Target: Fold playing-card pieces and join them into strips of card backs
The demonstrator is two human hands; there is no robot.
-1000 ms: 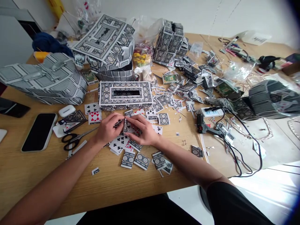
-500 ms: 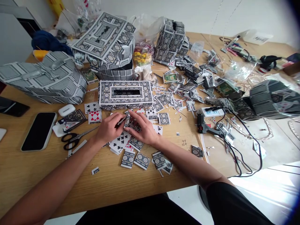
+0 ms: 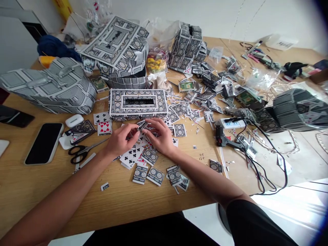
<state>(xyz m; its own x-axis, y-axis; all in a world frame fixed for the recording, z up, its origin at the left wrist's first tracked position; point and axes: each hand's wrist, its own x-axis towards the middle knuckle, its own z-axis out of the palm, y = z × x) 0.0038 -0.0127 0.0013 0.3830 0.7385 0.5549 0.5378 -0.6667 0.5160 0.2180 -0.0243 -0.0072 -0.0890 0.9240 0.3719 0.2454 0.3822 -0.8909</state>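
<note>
Both hands pinch a small folded playing card (image 3: 142,125) between them, just in front of a box made of playing cards (image 3: 138,111) with a slot in its top. My left hand (image 3: 124,138) is closed, thumb and fingertips on the card's left end. On its other end, my right hand (image 3: 160,136) is closed too, fingers bent over it. Fingers partly cover the folded card. Face-up playing cards (image 3: 131,155) lie under the hands, and several folded card pieces (image 3: 155,176) with patterned backs rest nearer the table's front edge.
Black scissors (image 3: 79,153) and a phone (image 3: 44,143) lie to the left. At the right a glue gun (image 3: 227,139) stands by a white power strip (image 3: 232,123) with looping black cables. Card-built bags (image 3: 56,89) and a heap of cut cards (image 3: 210,80) fill the back.
The folded card has turned from nearly upright, patterned side showing, to a flatter, edge-on position. My right hand's fingers have shifted slightly right and re-gripped. The view has shifted slightly.
</note>
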